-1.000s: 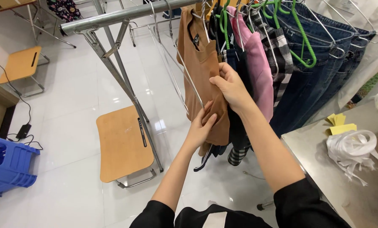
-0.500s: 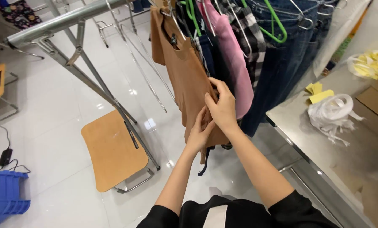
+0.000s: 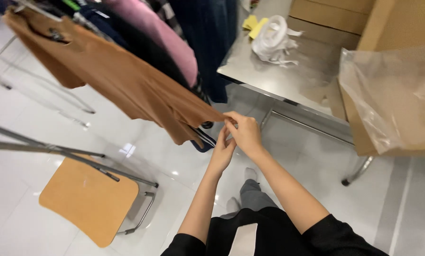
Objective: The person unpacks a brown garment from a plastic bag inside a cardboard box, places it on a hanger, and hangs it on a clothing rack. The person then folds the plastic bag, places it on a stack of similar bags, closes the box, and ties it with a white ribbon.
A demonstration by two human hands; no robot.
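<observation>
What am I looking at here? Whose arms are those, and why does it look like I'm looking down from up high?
The camera sits on a person's head and looks down, so you see what that person sees: their own two arms reaching out. There is only this one view. The right hand and the left hand are close together, pinching the bottom edge of a brown garment. It hangs with other clothes, such as a pink garment. Below, on the shiny white floor, stands a chair with an orange seat. To the right is a metal table with a bundle of white strips, yellow paper pieces, cardboard boxes and a clear plastic bag.
</observation>
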